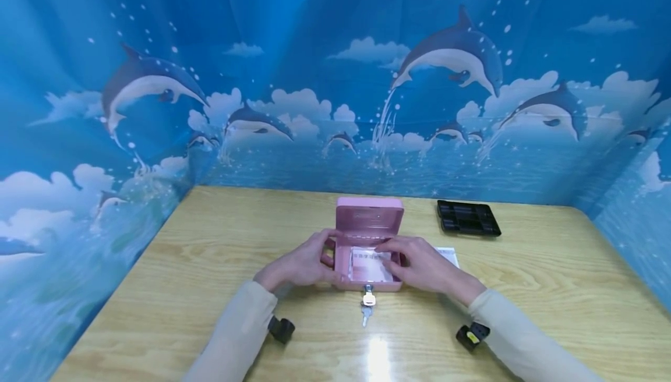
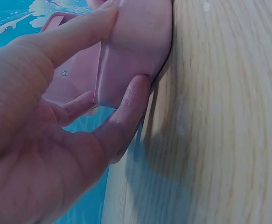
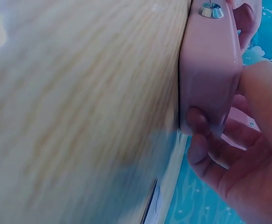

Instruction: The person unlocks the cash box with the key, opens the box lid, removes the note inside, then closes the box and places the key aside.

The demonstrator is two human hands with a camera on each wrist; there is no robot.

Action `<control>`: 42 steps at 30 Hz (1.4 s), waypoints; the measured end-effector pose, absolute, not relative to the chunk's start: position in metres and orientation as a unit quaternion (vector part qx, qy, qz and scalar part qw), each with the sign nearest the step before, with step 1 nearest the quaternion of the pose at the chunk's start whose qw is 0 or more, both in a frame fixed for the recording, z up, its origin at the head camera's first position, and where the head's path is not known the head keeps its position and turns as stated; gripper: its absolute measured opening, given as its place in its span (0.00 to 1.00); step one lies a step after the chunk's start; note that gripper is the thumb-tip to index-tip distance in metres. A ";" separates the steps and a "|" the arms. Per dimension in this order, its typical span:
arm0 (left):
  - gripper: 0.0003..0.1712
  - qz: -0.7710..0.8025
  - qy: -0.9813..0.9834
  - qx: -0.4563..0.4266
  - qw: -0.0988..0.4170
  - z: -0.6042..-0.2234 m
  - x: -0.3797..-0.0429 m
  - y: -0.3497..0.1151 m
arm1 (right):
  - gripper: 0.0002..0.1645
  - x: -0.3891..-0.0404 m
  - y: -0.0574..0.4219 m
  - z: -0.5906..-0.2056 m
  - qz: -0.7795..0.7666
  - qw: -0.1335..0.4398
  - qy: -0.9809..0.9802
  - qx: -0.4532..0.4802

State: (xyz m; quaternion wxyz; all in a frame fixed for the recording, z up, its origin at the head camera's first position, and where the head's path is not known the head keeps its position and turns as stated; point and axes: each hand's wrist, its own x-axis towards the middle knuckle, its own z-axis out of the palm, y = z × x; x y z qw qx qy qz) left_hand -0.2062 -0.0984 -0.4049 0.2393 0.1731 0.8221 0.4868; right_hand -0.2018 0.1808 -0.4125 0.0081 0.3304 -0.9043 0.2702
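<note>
A pink cash box (image 1: 369, 286) stands on the table with its lid (image 1: 369, 219) raised. My left hand (image 1: 309, 258) grips its left side, thumb near the front rim and fingers against the side wall (image 2: 126, 56). Inside the box lies a white paper (image 1: 367, 265) with a row of dark marks and a pinkish patch. My right hand (image 1: 419, 262) reaches over the right wall, with thumb and forefinger at the paper. Its other fingers touch the outer wall (image 3: 210, 79). Whether it pinches the paper is hidden. Keys (image 1: 367, 306) hang from the front lock (image 3: 211, 10).
A black compartment tray (image 1: 468, 218) lies at the back right of the wooden table (image 1: 236, 219). Partly behind my right hand lies another white paper (image 1: 448, 255). A blue dolphin-print cloth (image 1: 314, 137) hangs along the back and sides.
</note>
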 end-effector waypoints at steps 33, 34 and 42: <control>0.56 0.496 0.814 0.176 0.246 -0.403 -0.206 -0.098 | 0.18 -0.183 0.180 -0.408 0.314 0.116 -0.868 0.366; 0.56 0.496 0.814 0.175 0.246 -0.403 -0.206 -0.098 | 0.19 -0.183 0.180 -0.408 0.320 0.111 -0.865 0.370; 0.56 0.499 0.815 0.160 0.249 -0.404 -0.205 -0.098 | 0.25 -0.182 0.183 -0.407 0.346 0.079 -0.859 0.369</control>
